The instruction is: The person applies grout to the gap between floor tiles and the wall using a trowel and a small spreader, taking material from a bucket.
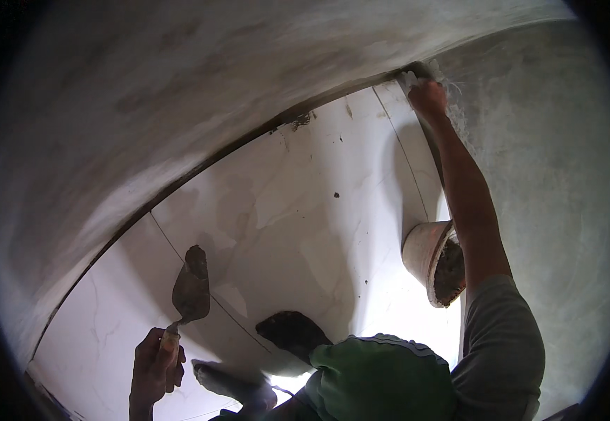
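Note:
At the lower left, my left hand (156, 366) is closed around the handle of a pointed trowel (191, 295). Its blade is held over the floor, with dark mortar stuck on the tip. My right arm stretches far forward to the corner where the two grey walls meet the floor. There my right hand (427, 99) is closed on a crumpled whitish piece (410, 78), perhaps plastic or cloth, at the base of the wall. Its fingertips are partly hidden. Beside my right arm, a bucket (425, 254) lies tilted, with dark mortar inside.
Large white veined tiles (277, 231) cover the floor, with thin joints and a few dark crumbs. A dark gap (231, 146) runs along the far wall (143, 105). Another grey wall (557, 161) rises on the right. Two dark shoes (292, 332) stand near the green clothing (382, 379).

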{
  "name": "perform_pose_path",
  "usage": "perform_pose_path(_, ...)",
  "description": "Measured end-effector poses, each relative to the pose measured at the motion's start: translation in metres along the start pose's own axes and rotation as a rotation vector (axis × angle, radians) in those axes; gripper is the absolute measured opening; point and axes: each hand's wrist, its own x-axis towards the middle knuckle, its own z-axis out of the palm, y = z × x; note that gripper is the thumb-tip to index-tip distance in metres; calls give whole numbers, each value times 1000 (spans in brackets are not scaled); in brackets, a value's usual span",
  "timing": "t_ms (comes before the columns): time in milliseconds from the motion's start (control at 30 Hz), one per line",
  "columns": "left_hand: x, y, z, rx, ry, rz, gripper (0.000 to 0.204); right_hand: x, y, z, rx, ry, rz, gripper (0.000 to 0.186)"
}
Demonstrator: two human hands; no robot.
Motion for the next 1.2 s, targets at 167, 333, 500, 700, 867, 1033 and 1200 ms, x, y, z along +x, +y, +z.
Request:
perform_pose_path(167, 2, 5, 3, -4, -2, -4, 42, -1, -6, 3, 3, 58, 13, 30)
perform_pose_path(333, 9, -1, 0, 41, -38, 24, 46, 5, -9, 6, -43, -21, -26, 31)
perform_pose_path(500, 12, 5, -1, 21, -34, 31, 42, 5, -4, 17, -65, 53, -144, 33)
perform_pose_path(700, 2, -11, -9, 4, 8, 18, 43, -5, 27, 7, -9, 214, -173, 35)
perform_pose_path(867, 1, -18, -13, 1, 21, 3, 41, 9, 21, 20, -139, -49, -126, 36)
perform_pose_path(1033, 1, -12, -9, 7, 14, -8, 42, 8, 5, 15, -138, -104, -57, 39)
perform_pose_path(1200, -5, -13, -11, 5, 38, -25, 41, -10, -15, 1, -24, 130, -202, 38)
